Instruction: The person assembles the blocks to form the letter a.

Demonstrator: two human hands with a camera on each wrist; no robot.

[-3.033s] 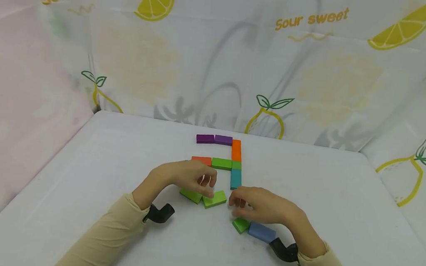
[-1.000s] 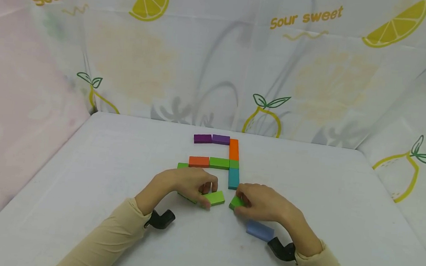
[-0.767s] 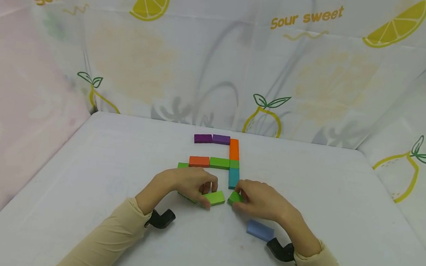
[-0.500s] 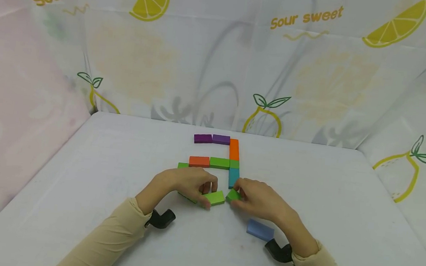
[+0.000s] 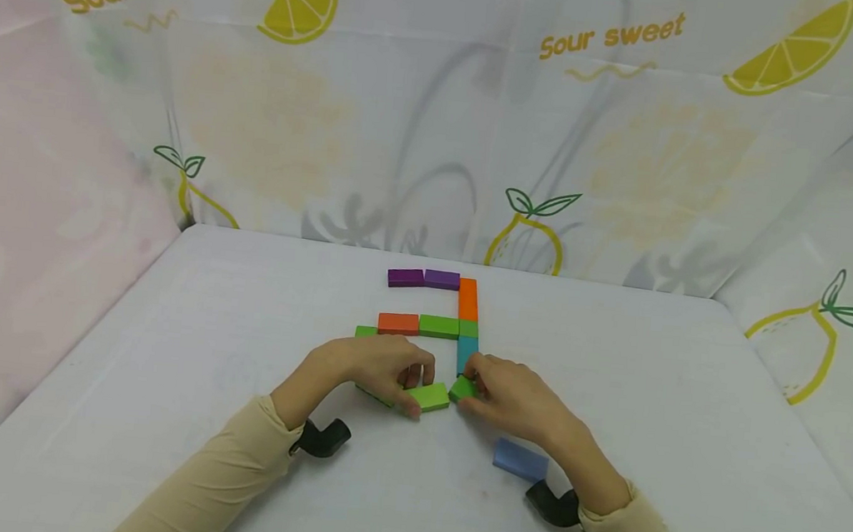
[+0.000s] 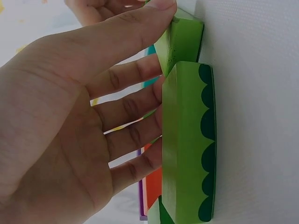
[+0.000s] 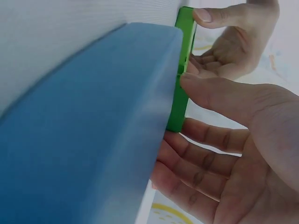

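My left hand [image 5: 384, 363] pinches a light green block [image 5: 431, 397] lying on the table, thumb on its near side and fingers behind. Another light green block [image 6: 189, 140], with a dark scalloped edge, lies under that hand; the head view mostly hides it. Thumb and fingers of my right hand [image 5: 517, 394] grip a small green block [image 5: 463, 389] against the right end of the first one. Just behind it is the near end of a teal block [image 5: 467, 354]. A blue block [image 5: 521, 460] lies near my right wrist, large in the right wrist view.
Beyond the hands lie an orange block [image 5: 468, 300], a small green square [image 5: 468, 329], a green block [image 5: 439, 326], a red-orange block [image 5: 398, 324] and two purple blocks [image 5: 442, 280]. A green block [image 5: 365, 330] shows behind my left hand. A patterned cloth [image 5: 438, 117] backs the white table [image 5: 650, 384].
My right hand has taken the small green block from beside the blue block and slid it forward and left to the light green block. My left hand has come down onto the light green block.
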